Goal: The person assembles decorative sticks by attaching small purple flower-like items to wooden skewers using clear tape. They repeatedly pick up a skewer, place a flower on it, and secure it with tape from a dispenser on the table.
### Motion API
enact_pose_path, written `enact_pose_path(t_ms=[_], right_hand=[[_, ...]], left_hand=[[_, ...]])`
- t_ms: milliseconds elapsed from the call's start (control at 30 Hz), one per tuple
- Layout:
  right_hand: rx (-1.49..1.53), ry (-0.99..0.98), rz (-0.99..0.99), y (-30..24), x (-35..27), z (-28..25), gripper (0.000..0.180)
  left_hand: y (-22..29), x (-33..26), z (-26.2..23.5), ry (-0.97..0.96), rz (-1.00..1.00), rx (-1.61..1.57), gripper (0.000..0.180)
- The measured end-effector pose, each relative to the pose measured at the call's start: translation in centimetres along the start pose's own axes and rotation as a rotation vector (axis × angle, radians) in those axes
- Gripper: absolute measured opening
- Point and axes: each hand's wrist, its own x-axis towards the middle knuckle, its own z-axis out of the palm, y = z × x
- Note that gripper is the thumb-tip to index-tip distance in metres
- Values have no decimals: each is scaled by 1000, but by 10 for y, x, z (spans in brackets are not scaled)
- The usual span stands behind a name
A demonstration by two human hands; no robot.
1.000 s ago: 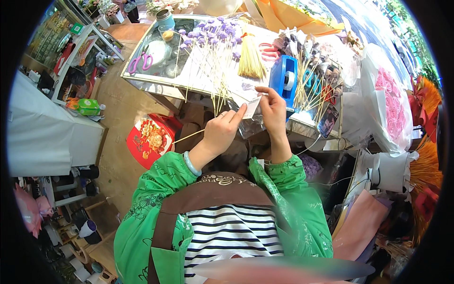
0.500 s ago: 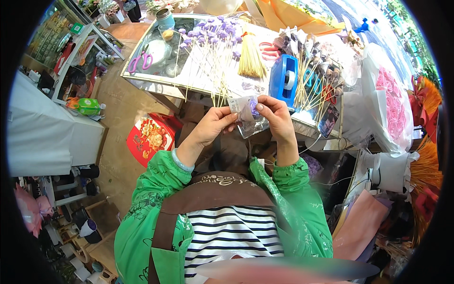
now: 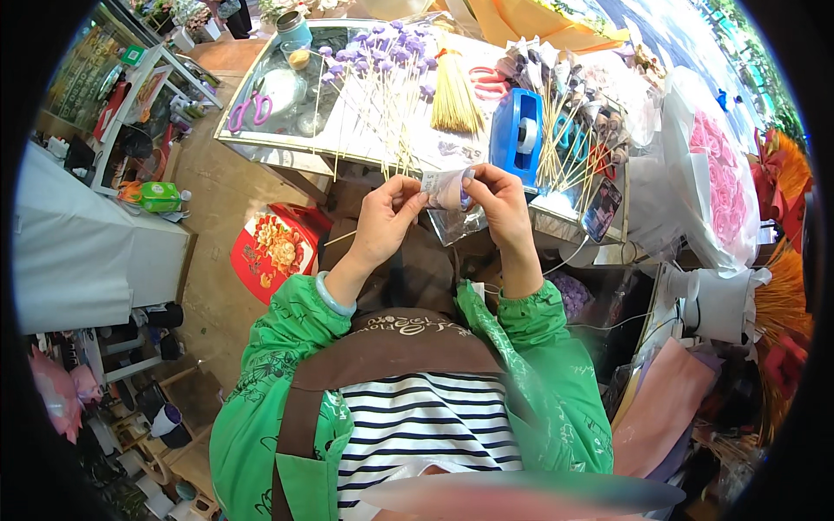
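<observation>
So you've got that little clear plastic wrapper (image 3: 447,193) pinched between both hands right in front of the near edge of the table (image 3: 287,154) — your left hand (image 3: 387,221) has its fingertips clamped on the wrapper's left side and your right hand (image 3: 499,201) grips the right side with thumb and forefinger, so neither hand is free. The wrapper looks see-through with a pale, slightly whitish top and something small and purplish inside, and its lower part hangs down crinkled below your fingers. My guess is it weighs next to nothing and is floppy and a bit slick, so it'll crumple or slip if you squeeze the middle — better to keep holding it by the top edge and corners like you are. A thin wooden stick (image 3: 340,238) pokes out below your left hand; I can't tell whether it goes into the wrapper. Up on the table there's a spread of purple flower picks (image 3: 382,65) toward the far side, a bundle of bare skewers (image 3: 454,100) beside them, a blue tape dispenser (image 3: 519,130) near the right end, red scissors (image 3: 488,80) behind it and purple scissors (image 3: 248,108) at the left end. Off the right end sits a pink rose bouquet (image 3: 717,165) in white wrap
</observation>
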Motion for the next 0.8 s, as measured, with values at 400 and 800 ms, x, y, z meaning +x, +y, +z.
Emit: enact_pose_path(t_ms=[400,800], right_hand=[[-62,-70,45,-6,-6,-15,17],[-159,-44,7,-4,-8,-9,13]], left_hand=[[-2,-2,-6,-101,17,-25,12],[-4,3,-12,-157,-146,-225,15]])
